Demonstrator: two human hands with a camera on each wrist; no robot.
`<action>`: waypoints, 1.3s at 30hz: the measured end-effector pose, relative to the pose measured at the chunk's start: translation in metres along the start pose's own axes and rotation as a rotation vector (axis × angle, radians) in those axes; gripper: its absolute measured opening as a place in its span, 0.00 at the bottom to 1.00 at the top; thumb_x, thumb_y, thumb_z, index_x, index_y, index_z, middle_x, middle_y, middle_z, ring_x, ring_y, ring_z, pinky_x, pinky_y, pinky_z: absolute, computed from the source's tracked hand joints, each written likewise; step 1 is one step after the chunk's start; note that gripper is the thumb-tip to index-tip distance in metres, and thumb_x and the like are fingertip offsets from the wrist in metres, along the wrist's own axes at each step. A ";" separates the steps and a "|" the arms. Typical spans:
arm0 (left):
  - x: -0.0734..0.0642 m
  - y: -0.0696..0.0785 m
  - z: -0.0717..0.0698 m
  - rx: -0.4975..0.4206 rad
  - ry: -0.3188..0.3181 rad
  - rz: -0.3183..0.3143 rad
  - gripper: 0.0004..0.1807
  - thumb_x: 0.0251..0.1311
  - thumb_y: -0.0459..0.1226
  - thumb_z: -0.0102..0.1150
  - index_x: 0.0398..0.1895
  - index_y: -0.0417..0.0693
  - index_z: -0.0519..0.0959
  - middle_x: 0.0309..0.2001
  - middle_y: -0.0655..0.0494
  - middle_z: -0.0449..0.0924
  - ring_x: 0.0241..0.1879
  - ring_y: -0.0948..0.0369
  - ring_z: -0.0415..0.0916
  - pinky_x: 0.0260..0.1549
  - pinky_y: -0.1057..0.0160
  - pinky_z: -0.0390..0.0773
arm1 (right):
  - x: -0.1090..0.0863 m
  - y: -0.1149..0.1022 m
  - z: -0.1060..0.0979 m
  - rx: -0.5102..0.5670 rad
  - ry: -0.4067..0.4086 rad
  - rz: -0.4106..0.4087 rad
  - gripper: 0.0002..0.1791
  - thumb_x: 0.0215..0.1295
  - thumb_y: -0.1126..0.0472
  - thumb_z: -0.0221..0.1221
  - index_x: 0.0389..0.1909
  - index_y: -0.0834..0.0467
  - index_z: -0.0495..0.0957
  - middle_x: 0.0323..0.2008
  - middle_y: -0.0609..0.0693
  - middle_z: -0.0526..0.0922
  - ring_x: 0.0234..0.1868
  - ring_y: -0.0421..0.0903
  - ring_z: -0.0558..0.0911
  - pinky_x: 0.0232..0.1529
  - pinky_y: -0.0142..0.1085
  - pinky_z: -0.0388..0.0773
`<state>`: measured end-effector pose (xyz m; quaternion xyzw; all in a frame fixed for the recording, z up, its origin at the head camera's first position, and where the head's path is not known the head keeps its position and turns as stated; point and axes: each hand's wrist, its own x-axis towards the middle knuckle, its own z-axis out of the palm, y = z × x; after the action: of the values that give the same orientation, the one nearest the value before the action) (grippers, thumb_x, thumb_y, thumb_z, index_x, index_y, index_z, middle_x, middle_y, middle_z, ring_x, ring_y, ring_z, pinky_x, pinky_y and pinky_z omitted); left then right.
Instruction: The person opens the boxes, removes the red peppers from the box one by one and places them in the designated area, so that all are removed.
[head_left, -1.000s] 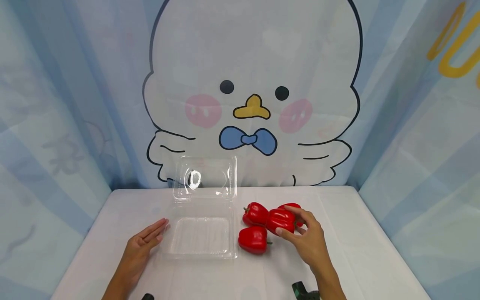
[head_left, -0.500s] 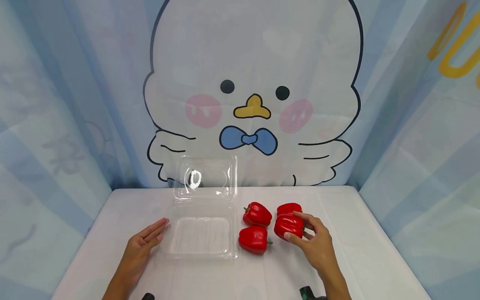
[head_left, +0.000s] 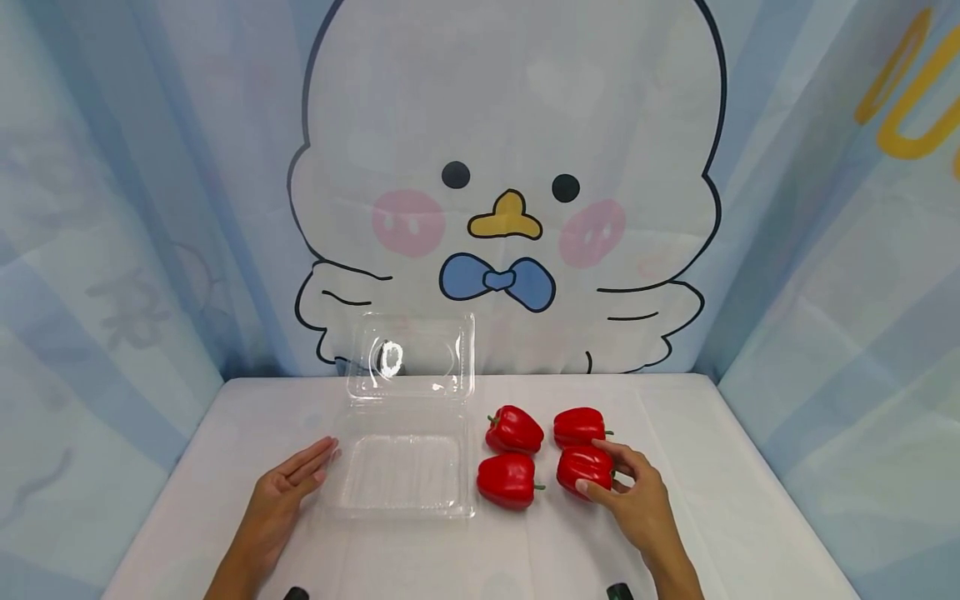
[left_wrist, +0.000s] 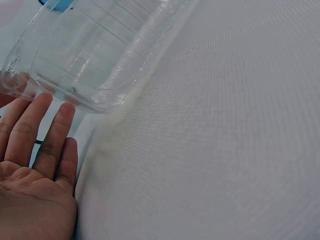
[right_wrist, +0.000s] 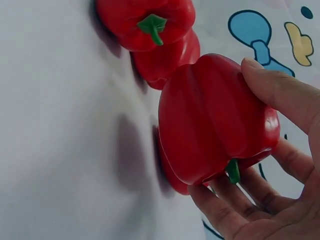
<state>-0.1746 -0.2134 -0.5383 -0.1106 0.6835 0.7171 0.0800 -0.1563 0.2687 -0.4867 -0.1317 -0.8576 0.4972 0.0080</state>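
My right hand (head_left: pixel 637 500) grips a red bell pepper (head_left: pixel 583 471) between thumb and fingers; its green stem points toward the palm. In the right wrist view this bell pepper (right_wrist: pixel 215 120) hangs a little above the table, its shadow beside it. Behind it lies a second red bell pepper (head_left: pixel 579 427), and two more, a rear one (head_left: pixel 514 429) and a front one (head_left: pixel 507 480), lie to the left. My left hand (head_left: pixel 281 492) has its fingers straight, fingertips right at the left edge of a clear plastic clamshell container (head_left: pixel 468 467). Nothing lies in the container.
The container's clear lid (head_left: pixel 412 354) stands raised at the back, near the curtain (head_left: pixel 510 333) with a cartoon bird on it. A white cloth (head_left: pixel 420 558) covers the table. Dark pieces of wrist gear show at the bottom edge, one of them (head_left: pixel 619 592) by the right forearm.
My right hand has carried its bell pepper right and toward me, away from the two left ones, and the bell pepper behind shows more fully. The left hand and container stay put.
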 end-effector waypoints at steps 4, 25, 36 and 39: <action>0.000 0.000 0.000 -0.001 0.000 0.000 0.37 0.74 0.45 0.65 0.82 0.50 0.64 0.76 0.69 0.71 0.66 0.79 0.76 0.64 0.75 0.74 | 0.003 0.005 0.001 -0.010 -0.011 0.013 0.42 0.58 0.56 0.79 0.74 0.52 0.73 0.73 0.61 0.72 0.70 0.63 0.74 0.68 0.57 0.80; 0.003 -0.004 -0.003 -0.026 -0.007 0.018 0.37 0.73 0.44 0.66 0.82 0.49 0.65 0.74 0.71 0.75 0.65 0.80 0.77 0.62 0.77 0.76 | 0.010 0.018 0.009 -0.032 -0.036 0.068 0.41 0.60 0.56 0.78 0.74 0.51 0.74 0.73 0.63 0.73 0.70 0.64 0.73 0.67 0.57 0.81; 0.003 -0.005 -0.003 -0.075 -0.008 0.009 0.41 0.72 0.48 0.67 0.83 0.53 0.62 0.73 0.71 0.75 0.64 0.79 0.78 0.63 0.74 0.75 | 0.010 0.019 0.008 -0.011 -0.045 0.069 0.43 0.58 0.56 0.79 0.75 0.52 0.72 0.72 0.64 0.75 0.70 0.64 0.75 0.68 0.56 0.80; 0.003 -0.004 -0.003 -0.092 -0.007 0.003 0.41 0.72 0.49 0.67 0.83 0.53 0.62 0.73 0.70 0.76 0.64 0.79 0.78 0.64 0.75 0.74 | 0.010 0.019 0.009 -0.009 -0.046 0.070 0.44 0.58 0.56 0.79 0.75 0.51 0.72 0.73 0.64 0.74 0.71 0.64 0.74 0.69 0.56 0.79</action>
<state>-0.1763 -0.2166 -0.5432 -0.1107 0.6496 0.7483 0.0761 -0.1630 0.2729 -0.5087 -0.1504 -0.8545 0.4964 -0.0296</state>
